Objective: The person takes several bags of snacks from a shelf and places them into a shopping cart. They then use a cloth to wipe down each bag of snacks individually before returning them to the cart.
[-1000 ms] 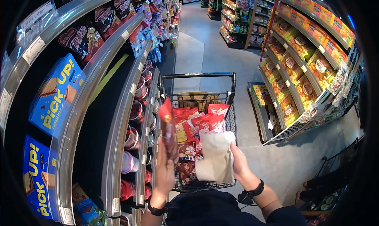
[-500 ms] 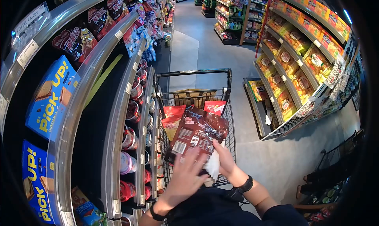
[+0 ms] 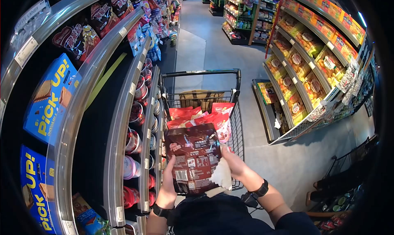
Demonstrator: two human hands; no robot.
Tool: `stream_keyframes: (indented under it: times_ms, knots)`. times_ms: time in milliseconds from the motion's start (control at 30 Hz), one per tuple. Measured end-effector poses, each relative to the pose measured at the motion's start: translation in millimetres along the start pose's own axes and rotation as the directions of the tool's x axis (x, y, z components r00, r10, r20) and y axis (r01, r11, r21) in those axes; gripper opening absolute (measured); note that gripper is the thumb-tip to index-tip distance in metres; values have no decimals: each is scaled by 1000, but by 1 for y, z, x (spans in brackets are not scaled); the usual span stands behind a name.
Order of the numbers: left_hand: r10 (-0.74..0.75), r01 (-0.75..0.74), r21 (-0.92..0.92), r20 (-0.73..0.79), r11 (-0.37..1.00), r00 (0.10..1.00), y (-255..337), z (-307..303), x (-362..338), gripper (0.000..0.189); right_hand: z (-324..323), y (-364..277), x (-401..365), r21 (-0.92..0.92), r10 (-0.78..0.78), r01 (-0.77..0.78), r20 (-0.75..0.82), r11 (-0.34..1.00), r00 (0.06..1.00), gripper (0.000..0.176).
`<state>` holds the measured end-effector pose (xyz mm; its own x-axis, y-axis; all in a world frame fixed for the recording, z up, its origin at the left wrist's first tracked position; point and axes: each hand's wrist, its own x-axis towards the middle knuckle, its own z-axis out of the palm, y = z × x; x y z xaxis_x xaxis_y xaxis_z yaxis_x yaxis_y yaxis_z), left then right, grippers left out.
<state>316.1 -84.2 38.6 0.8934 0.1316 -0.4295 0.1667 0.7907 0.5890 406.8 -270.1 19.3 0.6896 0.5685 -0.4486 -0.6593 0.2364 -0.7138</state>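
Observation:
A dark brown printed bag is held upright above the near end of a black wire shopping cart. My left hand grips its left edge, thumb on the face that shows a barcode. On the right edge, my right hand is closed on the bag, and a crumpled white piece hangs just beside it. Red bags lie in the cart beyond the brown bag, with a brown carton at the far end.
Close on the left stands a shelf with blue boxes and lidded tubs. A slanted rack of yellow packs is on the right. The grey aisle floor runs ahead between shelves. Dark-clothed legs show at lower right.
My left hand has moved from in front of the brown bag to its left edge and closed on it. The bag has turned more upright and shifted nearer, uncovering more red bags.

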Motion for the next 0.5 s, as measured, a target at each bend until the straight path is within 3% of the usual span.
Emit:
stream_keyframes:
  times_ms: [33,67,100,133,167,233,267,300,333,367,433,500]
  knots:
    - [41,-42,-22,-14,999,999,2,1,-1,37,-2,-1,-1,143,-21,33,-86,989,996,49]
    - [57,-60,-69,-35,996,998,0,-9,6,38,-19,-1,0,148,-211,219,-68,964,975,55]
    - [64,-66,-72,-38,995,997,2,-9,5,38,-11,-17,-7,70,-302,336,-297,939,906,55]
    - [80,-82,-52,-51,995,995,4,-8,4,38,-9,-26,-12,33,-567,597,-274,801,777,57]
    - [93,-95,-31,-64,995,994,5,-8,3,39,1,-33,-22,-84,-719,726,-256,682,646,63]
    - [-11,11,-2,26,1000,1000,2,-7,3,41,9,-26,-28,-311,-866,824,8,474,501,72]
    - [-85,87,-19,98,996,992,-5,-11,8,41,17,-29,-27,-659,-772,730,367,178,519,75]
    - [-157,164,-28,171,986,973,-12,-15,12,41,35,-38,-27,-695,-571,662,676,-282,466,79]
    - [-105,97,88,89,991,991,-15,-7,4,43,52,-34,-23,-654,-276,644,754,-397,596,77]
    - [-95,75,152,129,986,987,-22,-16,7,44,58,-27,-27,-634,-148,661,757,-402,636,74]
    - [22,-64,207,200,976,980,-23,-17,0,45,63,-34,-35,-558,-67,749,815,-357,575,68]
    - [-53,17,178,201,984,978,-14,-22,0,45,67,-48,-40,-514,-77,744,841,-427,536,64]
